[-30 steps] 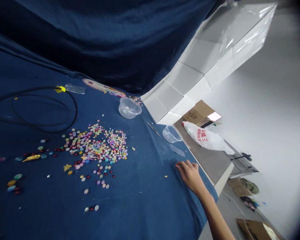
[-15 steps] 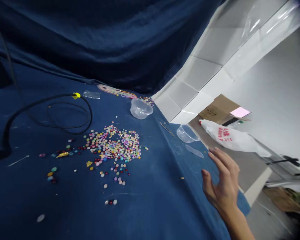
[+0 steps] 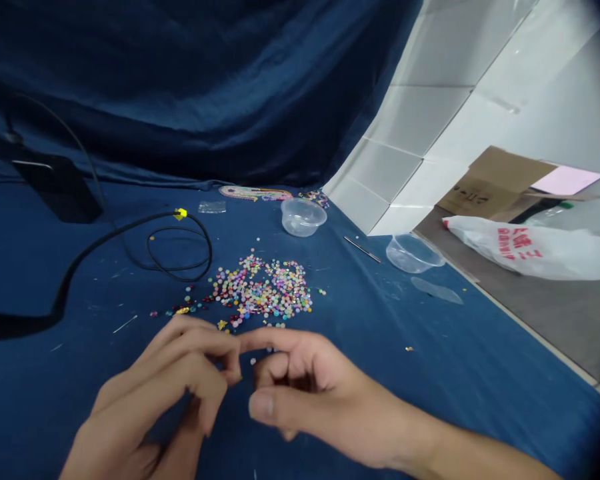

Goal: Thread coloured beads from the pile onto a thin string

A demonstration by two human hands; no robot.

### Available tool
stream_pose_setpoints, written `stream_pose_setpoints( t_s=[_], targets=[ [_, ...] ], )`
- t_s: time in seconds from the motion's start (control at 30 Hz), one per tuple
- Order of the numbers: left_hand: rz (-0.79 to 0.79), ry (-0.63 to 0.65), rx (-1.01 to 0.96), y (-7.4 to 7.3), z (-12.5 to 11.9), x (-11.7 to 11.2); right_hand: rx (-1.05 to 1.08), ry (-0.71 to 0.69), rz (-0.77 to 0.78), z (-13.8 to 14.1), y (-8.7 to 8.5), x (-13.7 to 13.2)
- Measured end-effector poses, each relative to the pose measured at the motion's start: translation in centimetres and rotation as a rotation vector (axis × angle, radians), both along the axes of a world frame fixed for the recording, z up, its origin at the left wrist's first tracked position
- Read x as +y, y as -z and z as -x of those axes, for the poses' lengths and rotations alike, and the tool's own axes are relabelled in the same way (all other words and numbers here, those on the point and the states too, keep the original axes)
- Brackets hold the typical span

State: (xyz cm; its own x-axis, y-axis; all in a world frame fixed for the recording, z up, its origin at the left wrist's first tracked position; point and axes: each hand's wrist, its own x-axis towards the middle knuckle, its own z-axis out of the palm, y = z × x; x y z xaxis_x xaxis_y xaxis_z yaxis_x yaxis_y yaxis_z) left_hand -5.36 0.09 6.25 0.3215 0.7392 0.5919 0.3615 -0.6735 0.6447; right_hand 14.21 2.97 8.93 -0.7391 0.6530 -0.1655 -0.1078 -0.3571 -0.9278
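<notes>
My left hand point(image 3: 167, 393) is in front of the bead pile, fingers bent and closed toward the thumb. Whatever it pinches, if anything, is too small or hidden to make out. Touching its fingertips is the stretched index finger of my right hand point(image 3: 325, 397). The thumb of that hand stands apart, its other fingers curl loosely, and nothing shows in its grasp. Just beyond both hands, a spread of small multicoloured beads point(image 3: 265, 293) lies on the dark blue cloth point(image 3: 350, 387). The hands cover the nearer beads.
Behind the beads stands a clear plastic bowl point(image 3: 304, 219); another clear container point(image 3: 414, 253) is at the right, near a thin metal rod point(image 3: 361, 249). A black cable point(image 3: 70, 267) loops at the left. Bead strings point(image 3: 253, 193) lie at the back, beside white boxes point(image 3: 405, 173).
My right hand has moved left from the cloth's right edge to meet my left hand, which has come into view. The camera view has shifted, so the beads appear farther right.
</notes>
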Motion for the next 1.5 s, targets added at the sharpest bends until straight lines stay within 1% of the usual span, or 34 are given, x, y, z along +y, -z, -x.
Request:
stream_pose_setpoints(
  t_s=[0.03, 0.1, 0.2, 0.3, 0.37, 0.47, 0.53, 0.6, 0.63, 0.73, 0.83, 0.9, 1.0, 1.13, 1.23, 1.33, 1.43, 1.5],
  targets=[
    [-0.001, 0.008, -0.022, -0.4, -0.4, 0.2, -0.04, 0.019, -0.032, -0.4, -0.8, 0.1],
    [0.004, -0.018, -0.069, -1.0, -1.1, 0.6, -0.121, 0.078, -0.142, -1.2, -2.1, 0.3],
    [0.017, -0.012, -0.106, -1.8, -2.3, 0.9, -0.262, 0.19, -0.306, -2.1, -2.7, 0.3],
    [0.052, 0.003, -0.124, -2.0, -3.3, 1.3, -0.369, 0.292, -0.432, -2.8, -2.5, 0.2],
    [0.095, -0.011, -0.167, -1.8, -3.8, 1.7, -0.422, 0.354, -0.48, -3.3, -2.2, 0.3],
    [0.167, -0.079, -0.25, -1.0, -3.8, 2.6, -0.483, 0.465, -0.525, -4.4, -1.5, 0.7],
    [0.193, -0.165, -0.239, -0.3, -3.3, 3.4, -0.511, 0.552, -0.541, -5.3, -0.5, 1.1],
    [0.191, -0.225, -0.142, 0.5, -2.6, 4.5, -0.513, 0.636, -0.529, -6.3, 1.0, 1.7],
    [0.178, -0.231, -0.067, 1.0, -2.3, 5.1, -0.501, 0.676, -0.512, -6.8, 1.8, 2.0],
    [0.081, -0.168, 0.201, 2.1, -1.6, 6.9, -0.454, 0.759, -0.456, -8.0, 4.1, 2.7],
    [0.023, -0.127, 0.395, 2.5, -2.3, 8.6, -0.476, 0.773, -0.449, -8.8, 5.3, 3.1],
    [0.044, -0.082, 0.475, 2.5, -3.5, 9.8, -0.503, 0.77, -0.452, -9.1, 5.3, 3.1],
    [0.061, 0.006, 0.589, 2.2, -6.1, 11.8, -0.514, 0.763, -0.457, -9.1, 5.1, 2.9],
    [0.026, 0.051, 0.741, 2.5, -8.7, 14.2, -0.523, 0.733, -0.469, -8.7, 4.7, 2.7],
    [-0.016, 0.071, 0.86, 2.8, -9.5, 14.9, -0.502, 0.724, -0.475, -8.5, 4.6, 2.5],
    [-0.067, 0.086, 0.966, 2.8, -9.9, 14.9, -0.478, 0.731, -0.482, -8.6, 4.5, 2.5],
    [-0.093, 0.099, 1.034, 2.8, -10.1, 14.9, -0.481, 0.731, -0.476, -8.7, 4.6, 2.5],
    [-0.081, 0.111, 1.058, 3.0, -10.3, 15.2, -0.484, 0.728, -0.461, -8.8, 4.7, 2.5]
  ],
)
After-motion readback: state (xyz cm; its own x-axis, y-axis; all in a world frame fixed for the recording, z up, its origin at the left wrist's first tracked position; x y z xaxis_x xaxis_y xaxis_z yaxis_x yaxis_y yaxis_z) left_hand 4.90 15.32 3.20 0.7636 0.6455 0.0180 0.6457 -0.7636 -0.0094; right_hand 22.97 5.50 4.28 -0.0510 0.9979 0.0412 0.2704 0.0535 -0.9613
